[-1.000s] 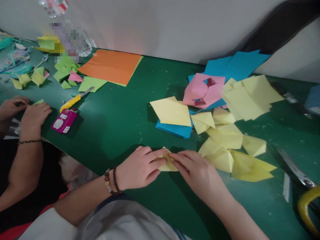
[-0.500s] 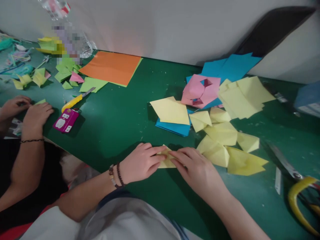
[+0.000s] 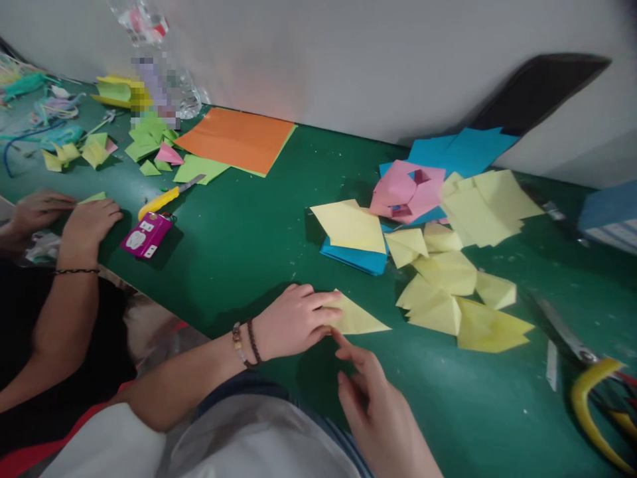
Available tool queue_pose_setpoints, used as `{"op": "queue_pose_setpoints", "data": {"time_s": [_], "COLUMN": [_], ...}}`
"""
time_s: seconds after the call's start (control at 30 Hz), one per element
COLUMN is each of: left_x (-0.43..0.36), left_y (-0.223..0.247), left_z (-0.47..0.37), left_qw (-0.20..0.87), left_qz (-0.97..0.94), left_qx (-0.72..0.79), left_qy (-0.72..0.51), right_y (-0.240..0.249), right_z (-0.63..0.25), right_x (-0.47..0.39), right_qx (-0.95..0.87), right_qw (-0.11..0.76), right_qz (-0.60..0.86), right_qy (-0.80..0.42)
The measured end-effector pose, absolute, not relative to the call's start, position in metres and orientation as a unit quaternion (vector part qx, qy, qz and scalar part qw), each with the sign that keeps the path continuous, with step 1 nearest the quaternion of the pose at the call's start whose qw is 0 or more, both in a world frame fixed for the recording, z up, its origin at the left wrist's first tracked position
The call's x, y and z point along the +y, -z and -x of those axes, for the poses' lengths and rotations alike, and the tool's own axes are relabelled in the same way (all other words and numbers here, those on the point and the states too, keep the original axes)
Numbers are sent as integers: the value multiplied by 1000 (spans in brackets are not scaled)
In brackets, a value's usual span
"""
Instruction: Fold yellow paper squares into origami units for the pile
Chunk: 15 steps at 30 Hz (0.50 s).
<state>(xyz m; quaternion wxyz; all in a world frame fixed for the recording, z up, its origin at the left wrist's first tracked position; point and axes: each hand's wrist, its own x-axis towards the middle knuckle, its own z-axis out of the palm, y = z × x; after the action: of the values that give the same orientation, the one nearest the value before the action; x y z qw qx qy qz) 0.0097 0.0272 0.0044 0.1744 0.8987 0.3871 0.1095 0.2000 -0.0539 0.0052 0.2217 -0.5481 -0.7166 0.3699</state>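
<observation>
A pale yellow sheet of paper [image 3: 359, 317], folded to a triangle, lies on the table in front of me. My left hand [image 3: 293, 318] has its fingers and thumb closed on the paper's left part, which they cover, and holds it against the table. With its index finger stretched out, my right hand [image 3: 373, 398] reaches the paper's near edge beside my left thumb. The other right fingers are loosely bent, the thumb stands apart, and nothing is held in them.
Folded yellow pieces [image 3: 448, 272], a pink paper shape [image 3: 411, 191] and blue sheets [image 3: 462, 153] lie ahead and right. Yellow-handled scissors [image 3: 580, 392] rest at far right. Leftward are orange paper [image 3: 236, 139], a yellow cutter knife [image 3: 162, 201], a purple box [image 3: 148, 236] and another person's hands [image 3: 94, 219].
My right hand has left the right part of the paper and moved toward me and left, index finger out. The paper's right corner now shows. My left hand still holds the paper.
</observation>
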Motion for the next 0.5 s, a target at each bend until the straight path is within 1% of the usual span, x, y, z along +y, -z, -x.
{"op": "queue_pose_setpoints", "data": {"time_s": [0.1, 0.3, 0.4, 0.5], "left_x": [27, 27, 27, 28], "left_y": [-4, -3, -4, -5], "left_z": [-10, -9, -9, -9], "left_qw": [170, 164, 165, 169], "left_qz": [-900, -902, -903, -904], "left_qx": [386, 386, 385, 385], "left_qy": [-112, -107, -95, -81], "right_y": [-3, -13, -17, -17], "right_z": [-199, -207, -219, -232], "right_x": [-57, -55, -52, -48], "right_qx": [-685, -600, -561, -568], "right_qw": [233, 259, 244, 223], "right_qz": [572, 672, 730, 755], "right_qy": [-386, -348, -307, -242]}}
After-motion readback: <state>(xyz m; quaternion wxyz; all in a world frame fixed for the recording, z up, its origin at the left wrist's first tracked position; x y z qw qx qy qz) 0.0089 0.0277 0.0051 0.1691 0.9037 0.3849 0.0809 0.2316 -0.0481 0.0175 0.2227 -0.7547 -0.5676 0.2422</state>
